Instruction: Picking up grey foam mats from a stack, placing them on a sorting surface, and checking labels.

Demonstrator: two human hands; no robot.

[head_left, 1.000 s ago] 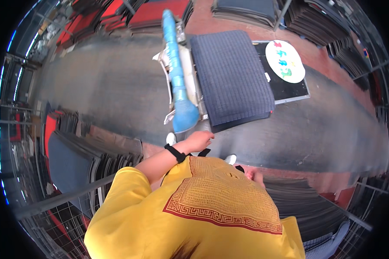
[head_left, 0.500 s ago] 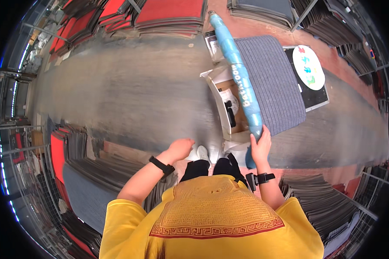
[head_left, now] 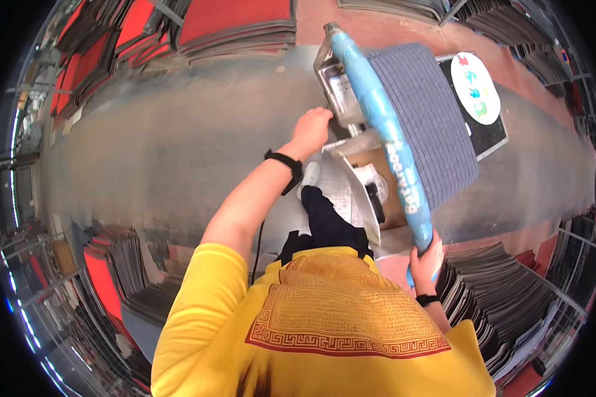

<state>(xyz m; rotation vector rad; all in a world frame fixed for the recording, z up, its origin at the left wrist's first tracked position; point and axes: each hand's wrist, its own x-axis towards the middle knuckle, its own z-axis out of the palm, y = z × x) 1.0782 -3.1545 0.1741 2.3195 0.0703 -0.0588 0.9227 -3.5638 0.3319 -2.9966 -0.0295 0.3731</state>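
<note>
A long tube wrapped in blue plastic film [head_left: 379, 118], with white lettering, runs slantwise in front of me. My right hand [head_left: 428, 264] is wrapped round its near end. A grey ribbed mat [head_left: 427, 119] lies along the tube's right side. My left hand [head_left: 313, 131] reaches forward with bent fingers, beside a clear-sided box [head_left: 343, 92] under the tube's far part. Its fingertips are hidden, and I cannot tell whether it touches the box. Nearer me, an open cardboard box [head_left: 357, 178] holds a black object [head_left: 376, 196] and a round white item, partly covered by the tube.
Beyond the mat, a white oval panel with coloured marks [head_left: 475, 88] lies on a black board [head_left: 493, 135]. Stacks of red mats [head_left: 237, 30] stand at the far side. Dark mats [head_left: 503, 291] are stacked at near right, more mats [head_left: 116, 264] at near left.
My left hand has moved forward and right, up to the clear-sided box. My right hand keeps its hold; it and the tube's near end have shifted right and toward me. One leg has stepped.
</note>
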